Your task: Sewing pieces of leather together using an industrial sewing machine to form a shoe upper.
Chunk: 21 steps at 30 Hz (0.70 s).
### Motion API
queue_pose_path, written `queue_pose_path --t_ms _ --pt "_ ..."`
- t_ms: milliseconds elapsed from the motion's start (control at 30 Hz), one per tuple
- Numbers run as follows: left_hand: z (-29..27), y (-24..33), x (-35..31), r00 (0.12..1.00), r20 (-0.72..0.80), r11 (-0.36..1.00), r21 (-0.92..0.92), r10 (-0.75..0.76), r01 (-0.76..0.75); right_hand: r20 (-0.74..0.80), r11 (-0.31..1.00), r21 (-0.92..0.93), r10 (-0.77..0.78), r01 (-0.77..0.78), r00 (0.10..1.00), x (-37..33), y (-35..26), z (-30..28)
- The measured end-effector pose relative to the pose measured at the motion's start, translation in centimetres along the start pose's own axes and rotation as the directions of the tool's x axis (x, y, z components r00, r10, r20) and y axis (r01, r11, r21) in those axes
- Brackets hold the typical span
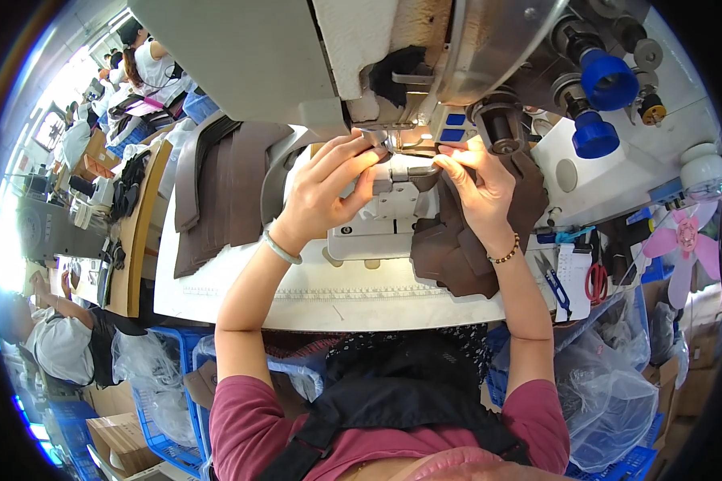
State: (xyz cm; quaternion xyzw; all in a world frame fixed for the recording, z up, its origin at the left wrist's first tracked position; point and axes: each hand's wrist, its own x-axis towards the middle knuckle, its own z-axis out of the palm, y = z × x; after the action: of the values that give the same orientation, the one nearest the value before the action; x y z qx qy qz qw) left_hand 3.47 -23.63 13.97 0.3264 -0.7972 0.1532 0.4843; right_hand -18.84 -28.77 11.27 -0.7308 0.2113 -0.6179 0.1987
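My left hand, with a pale bangle at the wrist, reaches up to the needle area of a sewing machine. Its fingers are bent together beside the presser foot; what they hold is hidden. Across from it, my right hand, wearing a beaded bracelet, has thumb and forefinger pinched near the needle area. Anything in that pinch is too small to make out. Brown cut pieces lie heaped below my right hand. More brown panels are stacked in overlapping layers to the left of my left hand.
The white table carries a printed ruler along its near edge. Blue-handled snips and red-handled scissors lie at right, near a pink fan. Blue thread holders stand above. Blue crates flank me; other people work at far left.
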Motion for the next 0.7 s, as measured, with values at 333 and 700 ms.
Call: queue_pose_path --t_ms 333,700 --pt "-0.1 0.1 -4.9 0.713 0.056 0.531 -0.627 -0.699 0.570 0.052 0.995 -0.067 -0.069 0.073 0.996 0.5 -0.9 -0.3" --pt "-0.9 -2.8 -0.5 0.391 0.191 -0.153 -0.980 -0.900 0.125 -0.025 0.947 -0.312 -0.085 0.073 0.996 0.9 -0.3 -1.0"
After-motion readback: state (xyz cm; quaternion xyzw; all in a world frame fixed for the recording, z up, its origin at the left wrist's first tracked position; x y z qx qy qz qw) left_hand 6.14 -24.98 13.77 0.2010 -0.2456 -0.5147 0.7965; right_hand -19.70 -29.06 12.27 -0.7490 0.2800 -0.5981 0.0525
